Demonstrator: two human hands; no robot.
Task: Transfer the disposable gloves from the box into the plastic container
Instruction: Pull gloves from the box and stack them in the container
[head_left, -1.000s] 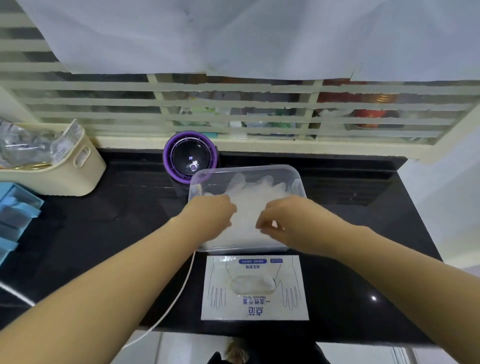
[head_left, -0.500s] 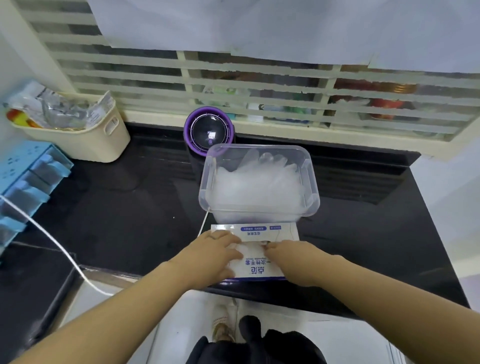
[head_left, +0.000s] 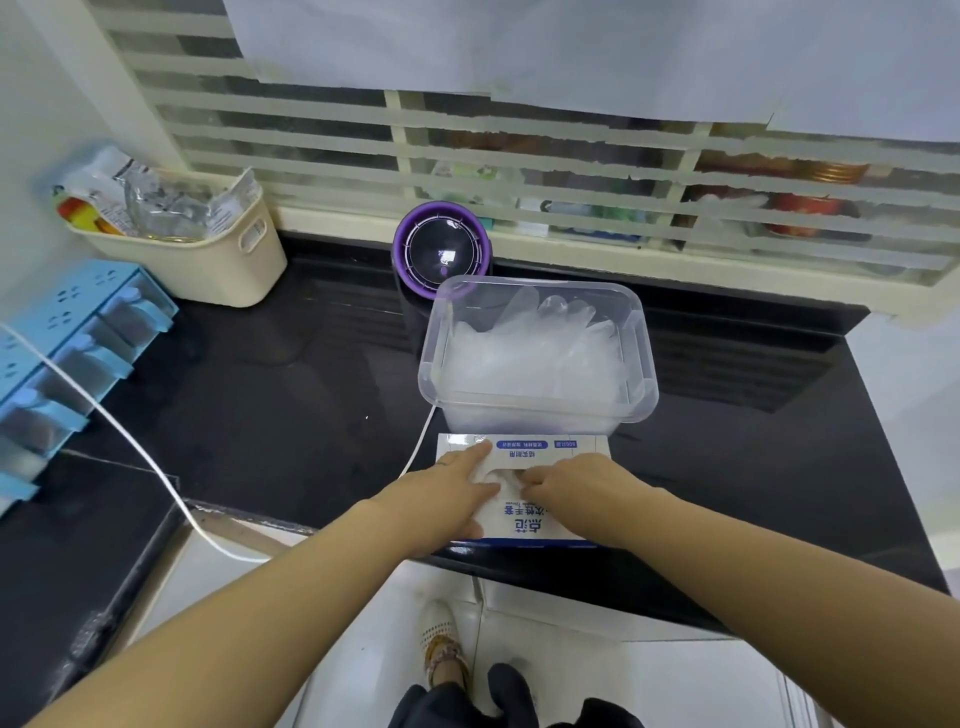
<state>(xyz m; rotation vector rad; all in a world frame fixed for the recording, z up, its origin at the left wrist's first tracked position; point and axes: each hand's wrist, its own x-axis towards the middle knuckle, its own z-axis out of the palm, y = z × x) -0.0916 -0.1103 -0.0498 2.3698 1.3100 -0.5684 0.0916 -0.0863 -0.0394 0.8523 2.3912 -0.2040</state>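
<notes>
Black counter (head_left: 285, 405): left hand (head_left: 452, 488) presses box (head_left: 524, 450), right hand (head_left: 576, 488) pinches gloves (head_left: 497, 478).

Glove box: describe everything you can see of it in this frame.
The glove box is flat white cardboard with blue print and a blue front edge, lying on the black counter at its front edge, just before the clear container. The left hand presses flat on its top; the right hand curls fingers into the central opening, grip unclear.

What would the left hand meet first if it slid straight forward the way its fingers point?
Probably the near wall of the plastic container: the left hand lies flat on the glove box, fingers pointing toward it. Depth is unclear.
</notes>
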